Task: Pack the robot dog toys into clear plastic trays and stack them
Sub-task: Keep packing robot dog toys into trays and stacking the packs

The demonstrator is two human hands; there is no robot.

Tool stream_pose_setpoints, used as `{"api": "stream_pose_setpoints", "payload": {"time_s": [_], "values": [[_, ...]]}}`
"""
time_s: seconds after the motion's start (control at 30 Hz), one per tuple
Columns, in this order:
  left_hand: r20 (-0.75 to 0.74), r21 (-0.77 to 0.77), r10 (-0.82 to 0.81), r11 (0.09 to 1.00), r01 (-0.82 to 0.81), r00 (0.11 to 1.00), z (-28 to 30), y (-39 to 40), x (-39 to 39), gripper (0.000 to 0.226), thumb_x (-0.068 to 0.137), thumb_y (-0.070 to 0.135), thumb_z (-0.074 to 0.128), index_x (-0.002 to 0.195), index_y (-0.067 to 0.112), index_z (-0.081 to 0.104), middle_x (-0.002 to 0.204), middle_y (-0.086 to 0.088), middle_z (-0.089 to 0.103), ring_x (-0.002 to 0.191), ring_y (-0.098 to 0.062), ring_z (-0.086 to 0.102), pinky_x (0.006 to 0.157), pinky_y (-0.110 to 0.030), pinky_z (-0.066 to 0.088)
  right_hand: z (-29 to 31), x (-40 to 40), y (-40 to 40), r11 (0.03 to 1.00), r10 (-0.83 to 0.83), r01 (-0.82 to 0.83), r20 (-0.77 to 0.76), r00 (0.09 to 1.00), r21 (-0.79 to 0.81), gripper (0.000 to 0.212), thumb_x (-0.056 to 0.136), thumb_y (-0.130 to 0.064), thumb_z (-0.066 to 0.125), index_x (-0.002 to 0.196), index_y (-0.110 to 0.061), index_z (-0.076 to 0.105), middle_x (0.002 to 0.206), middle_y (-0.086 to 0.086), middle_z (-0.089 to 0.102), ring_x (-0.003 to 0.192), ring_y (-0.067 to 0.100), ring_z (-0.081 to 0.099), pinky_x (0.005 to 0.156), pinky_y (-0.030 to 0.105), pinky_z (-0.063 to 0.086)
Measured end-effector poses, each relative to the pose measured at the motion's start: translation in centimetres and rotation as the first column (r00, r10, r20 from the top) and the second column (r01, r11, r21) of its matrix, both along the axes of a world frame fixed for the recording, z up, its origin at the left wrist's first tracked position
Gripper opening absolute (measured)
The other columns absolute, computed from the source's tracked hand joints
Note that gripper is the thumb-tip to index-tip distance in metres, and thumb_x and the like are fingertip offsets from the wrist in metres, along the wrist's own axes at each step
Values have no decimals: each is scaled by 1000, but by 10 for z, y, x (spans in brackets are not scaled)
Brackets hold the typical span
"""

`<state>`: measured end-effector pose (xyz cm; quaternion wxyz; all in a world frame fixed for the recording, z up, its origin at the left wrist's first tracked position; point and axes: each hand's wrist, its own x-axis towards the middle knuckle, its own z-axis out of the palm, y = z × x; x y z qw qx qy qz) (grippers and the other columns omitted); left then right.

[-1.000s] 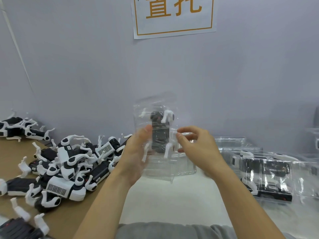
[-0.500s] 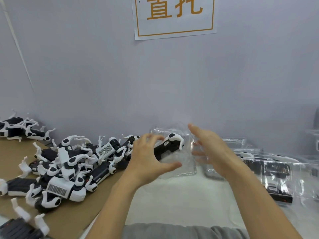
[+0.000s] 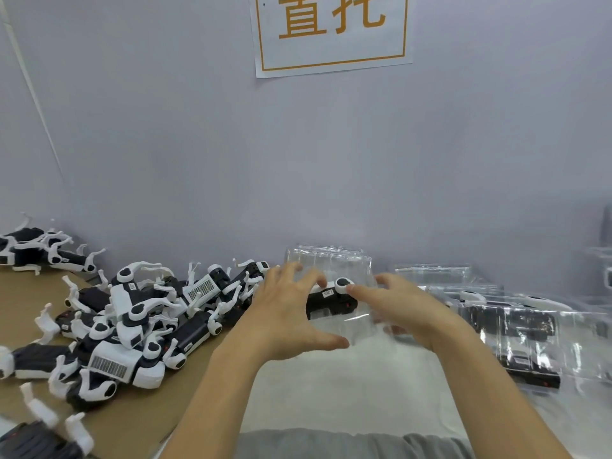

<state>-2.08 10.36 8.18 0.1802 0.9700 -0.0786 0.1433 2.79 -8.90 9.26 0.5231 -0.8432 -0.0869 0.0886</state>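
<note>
A black and white robot dog toy [image 3: 332, 298] lies inside a clear plastic tray [image 3: 334, 270], which stands on the white desk [image 3: 331, 385] in the middle of the view, close to the grey wall [image 3: 331, 160]. The toy lies across the tray, and its white leg joint with a dark round spot shows on top.

The left hand [image 3: 284, 313] is over the left part of the tray with the fingers spread and a little bent; the fingertips [image 3: 319, 281] are at the toy, and the thumb points to the right, below the tray's front edge. The right hand [image 3: 397, 309] is over the right part of the tray, also with relaxed fingers, and its forefinger reaches to the white leg joint. Neither hand closes around anything; whether they press on the toy or the tray I cannot tell.

To the left, on a brown cardboard sheet [image 3: 139, 415], a heap of loose robot dogs [image 3: 132, 319] lies in disorder, with the white legs pointing in all directions. A few more dogs [image 3: 36, 250] lie further back at the left edge. To the right of the hands stand packed trays [image 3: 516, 336], each with a dark toy inside, and behind them some empty trays [image 3: 433, 276]. On the wall above hangs a white paper sign [image 3: 331, 31] with orange characters and an orange frame.
</note>
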Motion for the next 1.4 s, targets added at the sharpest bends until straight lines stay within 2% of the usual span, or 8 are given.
{"api": "stream_pose_setpoints", "payload": {"time_s": [0.23,0.53,0.63,0.7,0.8,0.9,1.0,1.4], "values": [[-162,9,-28,1000,30,986,-2,-5,-2,77,58,71,78,120,47,39,128,18,30,128,-10,23,106,-38,37,-4,-2,-6,998,52,-54,-170,984,-9,74,85,-55,69,141,-15,43,125,7,55,90,24,70,75,36,61],[-24,-322,-100,943,87,995,-1,-1,-1,92,51,85,66,133,53,38,133,36,30,134,4,21,113,-32,28,1,4,-9,971,-35,26,36,999,237,66,84,-38,76,141,-24,46,129,2,60,105,22,65,69,33,55],[207,-622,191,782,-21,960,-5,5,8,59,80,61,70,130,37,50,130,23,47,127,-5,42,100,-29,38,3,5,-15,950,-39,22,48,998,311,65,85,-34,76,141,-24,46,130,4,58,98,20,64,57,24,51],[50,-796,302,588,-145,952,-6,8,12,58,85,47,73,134,28,49,133,6,52,120,-13,50,96,-33,42,2,6,-18,923,-38,13,58,998,384,61,85,-30,77,138,-27,46,119,-1,61,89,17,65,54,22,50],[-241,-932,56,263,-248,969,-8,13,12,44,82,48,75,119,28,64,119,0,61,101,-19,60,87,-42,49,2,8,-17,894,-34,-8,85,996,448,55,84,-30,77,129,-36,47,103,-11,63,92,13,66,63,26,49],[-229,-973,-166,74,-219,959,-10,15,9,40,68,51,81,101,29,76,103,-5,71,97,-34,70,82,-49,54,-1,10,-16,868,-25,-16,76,997,496,51,83,-29,78,123,-39,47,106,-6,65,104,20,67,79,35,54],[-173,-983,-148,82,-163,974,-11,15,11,56,57,42,86,108,24,74,93,-8,72,93,-37,74,90,-57,55,-3,10,-15,863,1,-36,70,998,504,51,83,-28,78,127,-33,52,109,-1,67,108,28,66,90,44,53],[-30,-971,-43,238,-19,999,-9,20,13,63,58,42,85,115,32,62,87,-2,77,73,-30,73,72,-43,54,-7,10,-20,887,46,-74,74,996,455,47,81,-25,80,114,-39,50,102,5,72,80,20,64,75,34,52]]}}
